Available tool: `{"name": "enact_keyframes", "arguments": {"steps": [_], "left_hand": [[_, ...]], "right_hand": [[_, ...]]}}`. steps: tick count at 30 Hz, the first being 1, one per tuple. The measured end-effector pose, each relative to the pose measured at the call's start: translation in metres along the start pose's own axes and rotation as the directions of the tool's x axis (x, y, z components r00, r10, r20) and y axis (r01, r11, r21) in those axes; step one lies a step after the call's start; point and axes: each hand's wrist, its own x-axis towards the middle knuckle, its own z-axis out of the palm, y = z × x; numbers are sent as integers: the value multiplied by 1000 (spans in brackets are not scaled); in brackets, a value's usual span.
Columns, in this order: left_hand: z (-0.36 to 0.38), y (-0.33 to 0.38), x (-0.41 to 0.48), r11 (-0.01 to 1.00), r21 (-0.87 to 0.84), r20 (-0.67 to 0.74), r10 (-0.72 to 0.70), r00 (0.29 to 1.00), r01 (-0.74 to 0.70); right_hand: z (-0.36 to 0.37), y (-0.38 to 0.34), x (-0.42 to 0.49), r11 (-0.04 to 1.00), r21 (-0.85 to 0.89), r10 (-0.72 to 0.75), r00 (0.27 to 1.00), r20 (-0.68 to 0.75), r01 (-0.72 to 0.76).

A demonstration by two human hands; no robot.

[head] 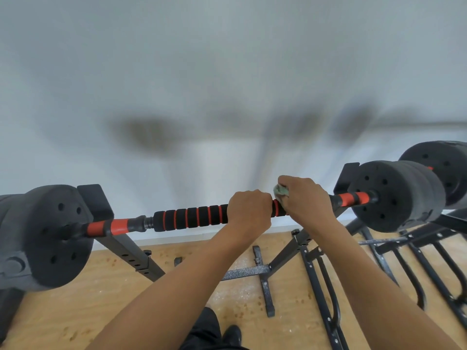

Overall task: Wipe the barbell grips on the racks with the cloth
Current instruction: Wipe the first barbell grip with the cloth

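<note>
A barbell lies across a black rack, its foam grip black with orange rings. My left hand grips the foam grip near its right end. Just to the right, my right hand holds a pale green cloth wrapped against the grip; only a small bunch of cloth shows above my fingers. Orange bands mark the bar at both ends, next to the black weight plates at left and right.
The rack's uprights and base bars stand on a wooden floor below the bar. A second loaded barbell sits at far right above more black frames. A white wall is close behind. My shoe shows below.
</note>
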Motion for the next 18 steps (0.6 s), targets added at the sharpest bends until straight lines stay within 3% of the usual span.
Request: {"name": "enact_keyframes", "arguments": {"steps": [6,10,12,15,18], "left_hand": [[11,0,-3,998,54,-85,13,996,-9],[10,1,-3,1000,30,-73,11,997,-9],[6,-1,2,999,-40,-9,13,1000,-14],[-7,-9,17,989,-142,219,-5,976,37],[-20,-8,24,993,-106,362,-4,932,46]], "right_hand": [[18,-5,39,996,-86,7,998,59,-2],[2,6,30,1000,8,4,999,51,-4],[-8,12,13,999,46,1,999,50,-3],[-11,14,-15,998,64,-26,999,24,25],[-9,16,-28,998,37,-56,997,45,55]]}}
